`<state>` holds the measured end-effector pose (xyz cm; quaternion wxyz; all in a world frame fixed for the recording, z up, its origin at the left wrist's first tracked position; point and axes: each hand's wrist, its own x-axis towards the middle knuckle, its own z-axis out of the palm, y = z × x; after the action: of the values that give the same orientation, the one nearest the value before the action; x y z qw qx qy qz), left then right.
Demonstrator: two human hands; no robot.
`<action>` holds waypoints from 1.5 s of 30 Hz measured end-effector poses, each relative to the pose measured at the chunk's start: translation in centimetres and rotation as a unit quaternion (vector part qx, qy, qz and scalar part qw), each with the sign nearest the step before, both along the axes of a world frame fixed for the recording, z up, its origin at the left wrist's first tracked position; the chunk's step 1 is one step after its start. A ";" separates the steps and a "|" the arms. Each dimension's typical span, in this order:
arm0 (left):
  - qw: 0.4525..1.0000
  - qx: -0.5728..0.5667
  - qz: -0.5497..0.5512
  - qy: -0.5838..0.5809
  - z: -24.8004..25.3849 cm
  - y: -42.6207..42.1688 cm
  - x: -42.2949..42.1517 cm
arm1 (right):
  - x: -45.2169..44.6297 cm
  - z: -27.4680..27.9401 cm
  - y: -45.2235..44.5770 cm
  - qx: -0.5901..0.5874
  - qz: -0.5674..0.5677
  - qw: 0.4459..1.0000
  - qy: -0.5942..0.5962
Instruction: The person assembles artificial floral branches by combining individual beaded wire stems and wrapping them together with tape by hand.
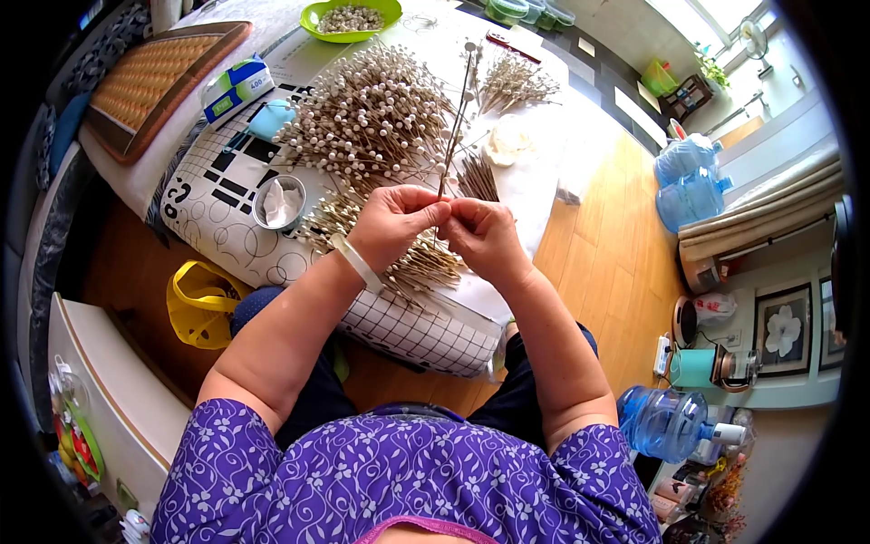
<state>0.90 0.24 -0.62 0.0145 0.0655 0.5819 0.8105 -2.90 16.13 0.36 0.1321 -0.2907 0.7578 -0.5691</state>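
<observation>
My left hand (396,223) pinches a thin brown beaded stem (459,122), which stands upright with a rounded tip and small white beads along it. Meeting it fingertip to fingertip, my right hand (490,241) is closed on the lower part of the same stem; the exact grip point is hidden by the fingers. Behind my hands lies a big heap of white-beaded stems (367,113). Under my wrists is a bundle of stems with pale, pointed tips (417,269). A short bundle of bare brown sticks (478,178) lies just beyond my right hand.
A small tub with white pieces (279,201) stands to the left on the patterned tablecloth (217,213). Farther back are a green bowl of beads (350,18), a tissue pack (238,88), a cream disc (509,141) and more stems (518,82). A yellow bag (199,304) sits below left.
</observation>
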 end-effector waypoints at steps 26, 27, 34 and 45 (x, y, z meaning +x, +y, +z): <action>0.996 -0.083 -0.018 -0.005 0.4 1.0 0.7 | -1.5 0.3 0.6 -0.119 -0.025 0.990 -0.077; 0.995 -0.098 -0.007 -0.003 0.4 1.0 0.8 | -1.5 0.2 0.5 -0.127 -0.033 0.989 -0.069; 0.979 -0.191 0.032 0.056 -0.1 1.2 1.0 | -2.1 0.1 0.5 -0.088 -0.034 0.994 -0.049; 0.999 -0.007 0.041 0.001 2.1 -1.7 1.0 | -6.0 0.0 4.8 -0.107 -0.122 0.982 -0.100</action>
<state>1.92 -1.50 1.45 -0.0190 0.0429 0.5897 0.8063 -8.94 20.94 0.39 0.1045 -0.1499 0.7051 -0.6851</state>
